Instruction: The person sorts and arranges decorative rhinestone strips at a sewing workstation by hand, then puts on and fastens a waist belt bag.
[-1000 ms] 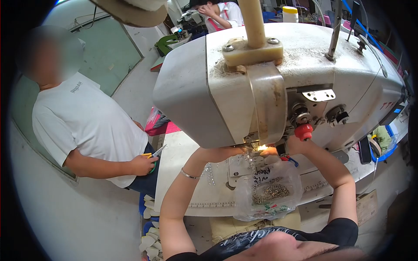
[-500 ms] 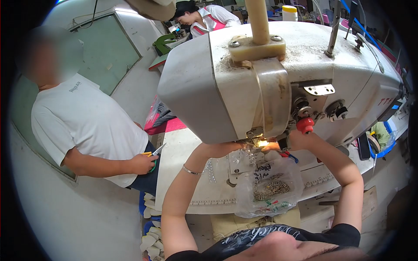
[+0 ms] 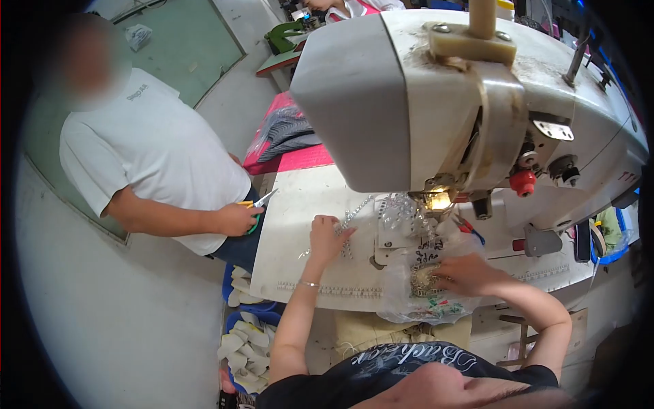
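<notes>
My left hand [image 3: 329, 240] is over the white table, thumb spread from the fingers, beside a sparkling strand of clear stones [image 3: 349, 221]. At the front edge lies a clear plastic bag [image 3: 402, 296] with dark handwriting, holding a heap of metallic chain [image 3: 426, 281]. My right hand [image 3: 471, 274] reaches over the bag from the right, its bent fingers closed at the chain. Just beyond, more clear sparkling pieces [image 3: 398, 213] lie under the lit needle area of a large white sewing machine [image 3: 354, 102].
A person in a white shirt [image 3: 160, 157] stands at the left, holding scissors [image 3: 262, 200]. Pliers [image 3: 470, 230] lie right of the needle. Blue bins with pale cut pieces [image 3: 248, 347] stand below the table's left end. A phone [image 3: 582, 242] rests at the right.
Both hands have come away from the needle area. My left hand moved left and nearer to the strand; my right hand moved down to the bag. The head view has shifted.
</notes>
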{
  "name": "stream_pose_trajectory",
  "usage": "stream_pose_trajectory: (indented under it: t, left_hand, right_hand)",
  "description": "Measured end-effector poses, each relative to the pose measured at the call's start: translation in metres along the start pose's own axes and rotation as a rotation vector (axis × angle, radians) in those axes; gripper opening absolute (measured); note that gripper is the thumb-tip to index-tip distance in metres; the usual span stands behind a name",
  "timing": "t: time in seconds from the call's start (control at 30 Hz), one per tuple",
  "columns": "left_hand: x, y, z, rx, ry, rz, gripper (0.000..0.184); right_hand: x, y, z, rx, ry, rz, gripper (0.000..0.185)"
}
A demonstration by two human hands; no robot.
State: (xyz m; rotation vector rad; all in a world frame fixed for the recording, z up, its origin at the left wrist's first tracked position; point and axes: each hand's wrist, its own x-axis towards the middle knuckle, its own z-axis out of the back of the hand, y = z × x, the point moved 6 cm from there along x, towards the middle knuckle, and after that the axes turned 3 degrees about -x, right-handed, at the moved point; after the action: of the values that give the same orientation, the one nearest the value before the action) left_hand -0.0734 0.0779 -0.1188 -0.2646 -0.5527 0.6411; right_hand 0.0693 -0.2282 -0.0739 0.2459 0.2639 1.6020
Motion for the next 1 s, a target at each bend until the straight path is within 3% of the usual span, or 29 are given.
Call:
stream_pose_trajectory:
  t: [0.07,0.3,0.37,0.5,0.57,0.7,0.8,1.0]
  left_hand:
    - [-0.008,-0.005,-0.007,-0.038,-0.085,-0.004,0.036]
    - [-0.005,0.038,-0.005,-0.463,0.094,0.243,0.032]
    - [-0.009,0.056,-0.008,-0.593,0.066,0.240,0.029]
    - [-0.006,0.016,0.038,-0.958,0.081,0.290,0.017]
    - [-0.002,0.004,0.055,-1.015,0.118,0.335,0.012]
    - [-0.013,-0.050,0.083,-1.057,0.295,0.197,0.009]
    - [-0.031,-0.102,0.094,-0.934,0.392,-0.037,0.009]
    - [-0.055,-0.169,0.076,-0.877,0.740,-0.151,0.020]
  right_hand:
    - [0.012,0.005,-0.019,0.041,-0.019,0.042,0.023]
    - [0.023,-0.004,-0.035,0.069,0.092,0.079,0.018]
    - [0.020,-0.004,-0.029,0.114,0.015,0.069,0.016]
    - [0.014,-0.012,-0.009,0.251,-0.202,0.054,0.011]
    - [0.012,-0.013,0.000,0.556,-0.183,-0.104,0.009]
    - [0.006,-0.015,0.012,1.097,-0.065,-0.426,0.011]
    - [0.004,-0.012,0.018,1.282,-0.152,-0.421,0.011]
    - [0.001,-0.002,0.029,1.360,-0.280,-0.365,0.007]
